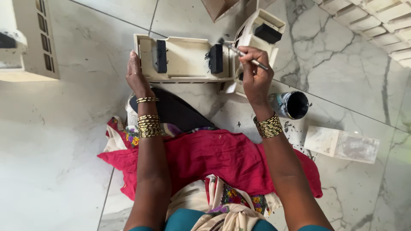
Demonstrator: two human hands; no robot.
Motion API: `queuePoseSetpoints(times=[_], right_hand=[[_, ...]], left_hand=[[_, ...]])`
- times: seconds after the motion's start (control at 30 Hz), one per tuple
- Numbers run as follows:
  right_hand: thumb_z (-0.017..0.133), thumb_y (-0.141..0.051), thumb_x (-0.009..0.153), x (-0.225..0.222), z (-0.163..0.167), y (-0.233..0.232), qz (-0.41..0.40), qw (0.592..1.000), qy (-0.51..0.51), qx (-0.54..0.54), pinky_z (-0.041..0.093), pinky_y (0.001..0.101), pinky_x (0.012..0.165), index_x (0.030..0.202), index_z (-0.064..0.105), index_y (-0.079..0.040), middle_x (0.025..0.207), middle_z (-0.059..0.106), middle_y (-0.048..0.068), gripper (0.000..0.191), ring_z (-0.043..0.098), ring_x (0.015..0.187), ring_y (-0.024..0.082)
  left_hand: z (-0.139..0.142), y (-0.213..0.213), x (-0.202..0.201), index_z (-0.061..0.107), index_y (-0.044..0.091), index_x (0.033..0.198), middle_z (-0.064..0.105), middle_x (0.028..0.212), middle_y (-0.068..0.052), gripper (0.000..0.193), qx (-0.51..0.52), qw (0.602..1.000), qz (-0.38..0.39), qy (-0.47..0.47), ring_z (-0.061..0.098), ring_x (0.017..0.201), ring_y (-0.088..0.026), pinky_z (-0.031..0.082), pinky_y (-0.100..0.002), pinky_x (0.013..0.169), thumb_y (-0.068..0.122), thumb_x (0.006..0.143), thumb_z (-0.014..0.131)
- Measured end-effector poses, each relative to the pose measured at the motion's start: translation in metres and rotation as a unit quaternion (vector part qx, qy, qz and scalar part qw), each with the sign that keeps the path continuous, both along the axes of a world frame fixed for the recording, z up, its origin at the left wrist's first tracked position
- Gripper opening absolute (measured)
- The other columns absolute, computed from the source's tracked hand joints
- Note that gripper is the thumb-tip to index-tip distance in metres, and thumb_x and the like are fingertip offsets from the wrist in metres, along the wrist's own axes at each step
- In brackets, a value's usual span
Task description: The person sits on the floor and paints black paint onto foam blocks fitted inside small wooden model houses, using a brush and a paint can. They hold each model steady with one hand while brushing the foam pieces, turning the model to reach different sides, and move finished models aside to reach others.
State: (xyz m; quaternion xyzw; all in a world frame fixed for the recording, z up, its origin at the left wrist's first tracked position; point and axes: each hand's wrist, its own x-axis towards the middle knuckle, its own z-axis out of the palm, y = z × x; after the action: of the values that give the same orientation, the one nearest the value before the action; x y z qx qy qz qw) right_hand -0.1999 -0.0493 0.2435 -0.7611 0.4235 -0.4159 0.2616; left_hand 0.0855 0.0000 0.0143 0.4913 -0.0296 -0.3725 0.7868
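A cream plastic cover piece point(184, 60) with two black blocks inside lies on the marble floor in front of me. My left hand point(136, 76) rests on its near left edge, fingers flat against it. My right hand point(255, 72) grips a thin paintbrush point(239, 52), whose dark bristle tip sits by the right black block point(216, 58). Gold bangles ring both wrists. A red cloth point(214, 158) covers my lap.
An open tin of black paint point(293, 105) stands right of my right hand. Another cream housing point(263, 32) leans behind it. A cream grille unit point(30, 40) sits at far left, a pale flat block point(340, 143) at right, and slatted panels point(376, 17) at top right.
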Motion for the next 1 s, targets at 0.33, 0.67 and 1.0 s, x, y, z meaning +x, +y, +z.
queuePoseSetpoints(times=[0.33,0.67,1.0], right_hand=[[0.06,0.001,0.11,-0.015,0.009,0.042,0.022,0.999,-0.002,-0.031,0.062,0.0292,0.098,0.109,0.053,-0.003,0.127,0.065,0.014,0.008,0.07,0.117,0.022],[0.059,0.004,0.109,-0.013,0.016,0.053,0.015,0.999,-0.017,0.036,0.062,0.0303,0.099,0.108,0.053,-0.001,0.122,0.069,0.015,0.008,0.071,0.114,0.021],[0.059,0.004,0.109,0.065,0.002,0.036,0.065,0.996,-0.054,0.011,0.059,0.0272,0.089,0.109,0.057,-0.003,0.127,0.069,0.014,0.008,0.069,0.104,0.016]], left_hand=[[-0.002,-0.001,0.006,0.061,-0.004,0.139,0.068,0.135,-0.012,0.051,0.01,0.995,-0.036,-0.088,0.065,0.121,-0.018,0.05,-0.032,0.108,0.034,0.104,0.059],[0.014,-0.009,-0.011,0.069,-0.001,0.132,0.07,0.116,-0.008,0.048,0.028,0.994,-0.067,-0.075,0.063,0.107,-0.015,0.052,-0.03,0.098,0.037,0.104,0.061],[0.002,-0.011,-0.019,0.057,-0.002,0.143,0.059,0.147,-0.013,0.054,-0.007,0.993,-0.105,-0.061,0.054,0.14,-0.022,0.04,-0.034,0.12,0.037,0.106,0.053]])
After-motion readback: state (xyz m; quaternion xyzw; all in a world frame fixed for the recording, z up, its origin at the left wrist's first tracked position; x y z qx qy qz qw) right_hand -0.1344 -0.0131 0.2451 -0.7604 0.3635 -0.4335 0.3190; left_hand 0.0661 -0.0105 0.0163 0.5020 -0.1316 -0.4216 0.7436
